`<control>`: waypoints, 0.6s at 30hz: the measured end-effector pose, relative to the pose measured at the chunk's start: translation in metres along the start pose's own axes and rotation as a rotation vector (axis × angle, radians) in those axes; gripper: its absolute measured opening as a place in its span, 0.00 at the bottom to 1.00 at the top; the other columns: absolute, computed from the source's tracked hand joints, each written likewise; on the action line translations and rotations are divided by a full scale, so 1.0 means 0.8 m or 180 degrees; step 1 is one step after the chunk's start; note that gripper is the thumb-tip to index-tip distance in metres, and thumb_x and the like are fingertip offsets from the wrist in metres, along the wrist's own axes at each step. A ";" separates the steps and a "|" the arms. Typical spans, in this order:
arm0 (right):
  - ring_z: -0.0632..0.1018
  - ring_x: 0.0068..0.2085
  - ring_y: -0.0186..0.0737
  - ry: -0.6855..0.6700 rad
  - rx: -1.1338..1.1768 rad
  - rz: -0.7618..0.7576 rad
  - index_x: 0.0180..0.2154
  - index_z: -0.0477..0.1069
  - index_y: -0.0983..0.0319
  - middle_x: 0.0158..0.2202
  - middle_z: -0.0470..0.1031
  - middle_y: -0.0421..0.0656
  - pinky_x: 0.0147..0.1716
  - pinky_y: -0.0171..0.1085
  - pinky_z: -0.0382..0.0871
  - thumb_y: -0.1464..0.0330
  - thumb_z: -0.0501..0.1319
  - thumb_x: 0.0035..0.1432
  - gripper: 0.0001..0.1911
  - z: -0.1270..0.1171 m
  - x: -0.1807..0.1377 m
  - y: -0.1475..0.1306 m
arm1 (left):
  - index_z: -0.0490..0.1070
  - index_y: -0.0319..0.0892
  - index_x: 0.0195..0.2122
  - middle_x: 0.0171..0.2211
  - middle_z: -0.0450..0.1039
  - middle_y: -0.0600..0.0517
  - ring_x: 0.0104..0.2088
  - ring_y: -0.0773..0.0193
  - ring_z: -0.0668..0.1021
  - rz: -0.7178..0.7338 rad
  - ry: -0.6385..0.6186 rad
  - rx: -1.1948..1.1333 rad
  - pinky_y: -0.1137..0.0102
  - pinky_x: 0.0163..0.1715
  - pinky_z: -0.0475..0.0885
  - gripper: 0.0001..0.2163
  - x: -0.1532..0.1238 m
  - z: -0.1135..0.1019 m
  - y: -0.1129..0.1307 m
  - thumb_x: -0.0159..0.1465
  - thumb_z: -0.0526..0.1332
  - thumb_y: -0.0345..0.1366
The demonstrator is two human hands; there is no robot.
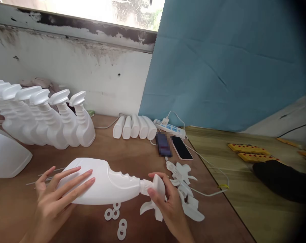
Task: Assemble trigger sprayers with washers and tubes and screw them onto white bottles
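A white plastic spray bottle (99,182) lies on its side above the brown table, its neck pointing right. My left hand (56,195) holds the bottle's body, fingers stretched across its near face and the thumb side partly hidden. At the neck, my right hand (168,206) pinches a white spray head (159,186) between thumb and fingers. The collar of this head meets the bottle neck; whether it is threaded on I cannot tell. Below the bottle lie several flat white ring washers (121,229). Loose white trigger parts (190,207) are heaped beside and beyond my right hand.
Upright spray bottles with heads (82,125) stand in rows at the left. A large white container (6,155) sits at the left edge. White bottles (135,126) lie at the back. A power strip (169,127), two phones (182,147) and cables occupy the table's right side.
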State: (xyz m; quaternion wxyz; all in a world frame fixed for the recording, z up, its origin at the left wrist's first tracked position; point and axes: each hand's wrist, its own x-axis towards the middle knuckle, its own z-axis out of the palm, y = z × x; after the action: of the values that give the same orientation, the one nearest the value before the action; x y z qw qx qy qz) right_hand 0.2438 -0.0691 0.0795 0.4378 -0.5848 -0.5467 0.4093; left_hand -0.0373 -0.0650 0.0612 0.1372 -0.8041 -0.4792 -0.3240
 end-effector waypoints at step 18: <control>0.69 0.28 0.34 -0.0259 0.0500 0.0195 0.43 0.62 0.57 0.37 0.68 0.40 0.25 0.31 0.64 0.59 0.63 0.44 0.23 0.010 -0.007 0.009 | 0.62 0.56 0.52 0.48 0.69 0.55 0.48 0.58 0.69 0.0022 -0.0204 -0.0259 0.58 0.51 0.61 0.19 -0.027 0.013 -0.003 0.62 0.50 0.30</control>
State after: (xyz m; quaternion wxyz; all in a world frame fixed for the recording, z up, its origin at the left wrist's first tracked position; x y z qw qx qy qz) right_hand 0.2375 -0.0741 0.0706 0.4471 -0.5479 -0.5121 0.4876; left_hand -0.0426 -0.0735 0.0391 0.0900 -0.8207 -0.4669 -0.3169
